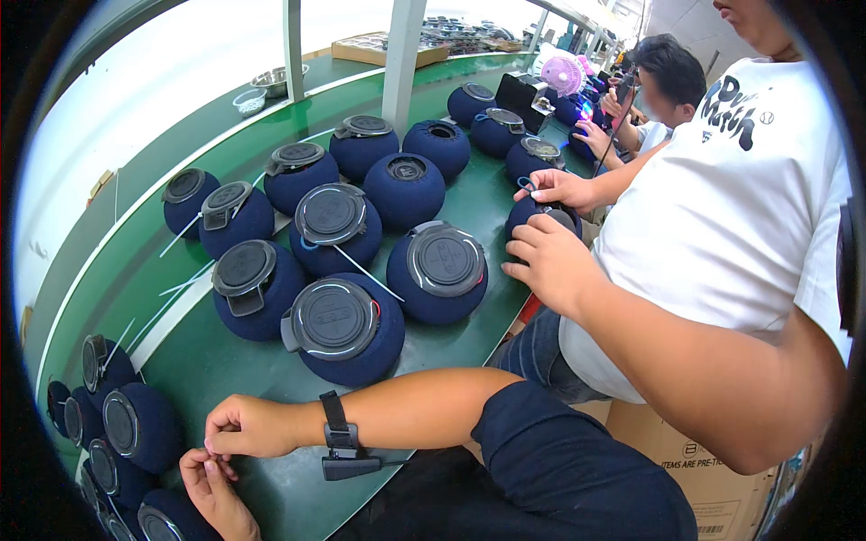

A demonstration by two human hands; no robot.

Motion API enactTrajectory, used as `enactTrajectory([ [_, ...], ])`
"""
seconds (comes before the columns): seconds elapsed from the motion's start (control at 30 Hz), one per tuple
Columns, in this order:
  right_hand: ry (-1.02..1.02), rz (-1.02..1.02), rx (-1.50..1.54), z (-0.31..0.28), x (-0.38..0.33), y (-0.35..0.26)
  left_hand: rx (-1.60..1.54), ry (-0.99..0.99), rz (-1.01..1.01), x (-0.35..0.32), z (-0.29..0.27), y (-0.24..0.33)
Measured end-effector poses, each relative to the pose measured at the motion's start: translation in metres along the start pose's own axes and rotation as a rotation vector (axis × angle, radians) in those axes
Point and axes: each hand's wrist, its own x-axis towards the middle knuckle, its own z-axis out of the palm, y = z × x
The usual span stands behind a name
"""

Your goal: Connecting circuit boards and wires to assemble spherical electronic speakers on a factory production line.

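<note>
My right hand (245,426) reaches across to the lower left, with a black strap and small device on its wrist (341,444). My left hand (213,491) comes up from the bottom edge just under it. The fingertips of both hands meet in a pinch on something too small to make out, above the green belt (271,491). Round navy fabric-covered speakers with dark grey caps lie close by: a cluster (135,428) left of my hands and a large one (343,329) just beyond my forearm.
Several more navy speakers (437,270) fill the green belt toward the back, with thin white ties (185,281) lying between them. A person in a white T-shirt at the right has both hands on a speaker (546,216). Another person works farther back. A cardboard box (713,482) stands at the lower right.
</note>
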Motion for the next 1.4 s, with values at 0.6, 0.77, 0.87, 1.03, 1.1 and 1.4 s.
enactTrajectory([
  [0.6,-0.028,-0.003,0.089,0.0021,-0.0001,-0.0007,0.049,0.05,0.011,-0.0006,0.0013,-0.003],
  [0.77,-0.015,0.017,0.084,0.0025,-0.0009,-0.0028,0.065,0.047,0.018,-0.0008,0.002,-0.0015],
  [0.87,-0.011,0.019,0.065,0.0028,-0.0007,-0.0038,0.063,0.049,0.008,-0.0011,0.0026,-0.0001],
  [1.03,-0.002,0.02,0.02,0.0023,-0.0013,-0.0037,0.046,0.061,-0.008,-0.0009,0.0034,0.0009],
  [1.1,-0.001,0.014,0.024,0.0023,-0.0009,-0.0032,0.074,0.047,0.019,-0.0007,0.0031,0.0014],
  [1.4,-0.001,0.017,0.03,0.0019,-0.0001,-0.0012,0.089,0.062,-0.003,-0.0009,0.0038,0.0022],
])
